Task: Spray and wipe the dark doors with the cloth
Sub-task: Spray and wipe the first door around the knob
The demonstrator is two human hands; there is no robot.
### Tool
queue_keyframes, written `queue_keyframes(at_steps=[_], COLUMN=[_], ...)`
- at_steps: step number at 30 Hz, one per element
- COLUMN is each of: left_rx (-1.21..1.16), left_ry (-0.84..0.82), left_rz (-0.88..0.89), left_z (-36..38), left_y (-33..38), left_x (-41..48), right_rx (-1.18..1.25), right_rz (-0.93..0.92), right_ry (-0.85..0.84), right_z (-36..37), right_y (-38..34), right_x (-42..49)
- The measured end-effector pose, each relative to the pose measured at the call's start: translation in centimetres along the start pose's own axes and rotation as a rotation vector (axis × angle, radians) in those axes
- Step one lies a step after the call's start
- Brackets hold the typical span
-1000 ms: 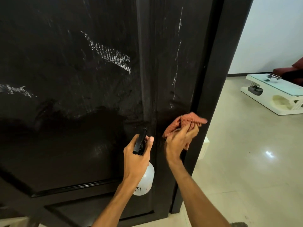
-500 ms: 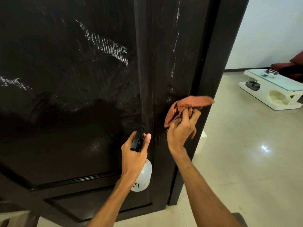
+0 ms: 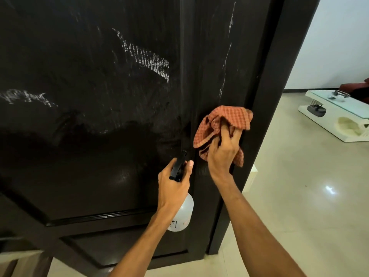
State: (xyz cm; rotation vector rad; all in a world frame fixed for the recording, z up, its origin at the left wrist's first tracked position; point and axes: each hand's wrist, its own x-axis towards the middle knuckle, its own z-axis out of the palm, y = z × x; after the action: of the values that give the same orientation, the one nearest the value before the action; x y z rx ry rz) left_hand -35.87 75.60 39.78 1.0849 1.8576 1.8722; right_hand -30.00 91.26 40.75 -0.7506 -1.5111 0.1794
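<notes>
A white low table [image 3: 339,116] stands on glossy beige floor tiles [image 3: 299,196] beside a white wall [image 3: 329,47].

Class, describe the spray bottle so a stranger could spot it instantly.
Start at the dark door filling the left side. Low on its right stile, the left hand grips a translucent white spray bottle; its black trigger head distinguishes it from the red checked cloth alongside.

Dark brown door [image 3: 89,156] streaked white, orange checked cloth [image 3: 223,124], translucent white spray bottle [image 3: 183,214], black nozzle
</notes>
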Motion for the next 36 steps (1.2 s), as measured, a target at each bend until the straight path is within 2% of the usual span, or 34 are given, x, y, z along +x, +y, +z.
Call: queue_keyframes(at_steps=[2,5,7,9,12,13,14,18,23,25,27,30,32,33,36], left_rx=[-0.012,0.007,0.013,0.000,-0.024,-0.030,-0.040,-0.058,-0.103,-0.123,-0.142,-0.118,-0.077,-0.065,-0.083], left_ry=[0.024,0.014,0.015,0.037,0.064,0.070,0.072,0.051,0.100,0.121,0.130,0.143,0.153,0.160,0.203], left_rz=[-0.001,0.055,0.064,0.064,0.092,0.097,0.097,0.118,0.090,0.073,0.062,0.076,0.084,0.086,0.064], left_z=[-0.4,-1.4,-2.1,-2.8,-3.4,-3.4,-3.4,-4.3,-6.2,-6.6,-7.2,-8.8,-10.1,-10.7,-12.1], left_y=[-0.1,0.4,0.7,0.9,1.2,1.4,1.6,2.4,2.8,2.7,2.5,2.1,1.7,1.6,1.7], left_x=[-0.1,0.1,0.4,0.7,0.9,0.9,0.8,1.3,1.5,1.2,1.0,0.9,0.7,0.7,1.2], right_rx=[-0.052,-0.169,-0.164,-0.140,-0.049,-0.028,-0.023,-0.039,0.066,0.069,0.070,-0.068,-0.060,-0.039,0.003], right_rz=[-0.056,-0.188,-0.257,-0.266,-0.199,-0.220,-0.255,-0.298,-0.292,-0.280,-0.214,-0.491,-0.509,-0.476,-0.419], right_ry=[-0.040,-0.286,-0.413,-0.297,0.022,0.064,0.051,-0.192,-0.045,-0.011,-0.151,-0.480,-0.569,-0.523,-0.186], right_z=[0.6,0.4,0.5,1.0,2.0,2.2,2.4,1.7,3.2,4.1,4.1,3.3,3.7,4.3,6.3], right_y=[-0.4,0.7,1.0,-1.0,-3.8,-4.2,-4.1,-2.4,-7.4,-8.6,-7.9,-4.9,-5.1,-6.5,-10.5], right_x=[-1.5,-7.5,-7.2,-3.5,2.0,1.9,0.5,-7.2,0.6,1.0,-2.9,-10.0,-10.1,-8.8,-3.8])
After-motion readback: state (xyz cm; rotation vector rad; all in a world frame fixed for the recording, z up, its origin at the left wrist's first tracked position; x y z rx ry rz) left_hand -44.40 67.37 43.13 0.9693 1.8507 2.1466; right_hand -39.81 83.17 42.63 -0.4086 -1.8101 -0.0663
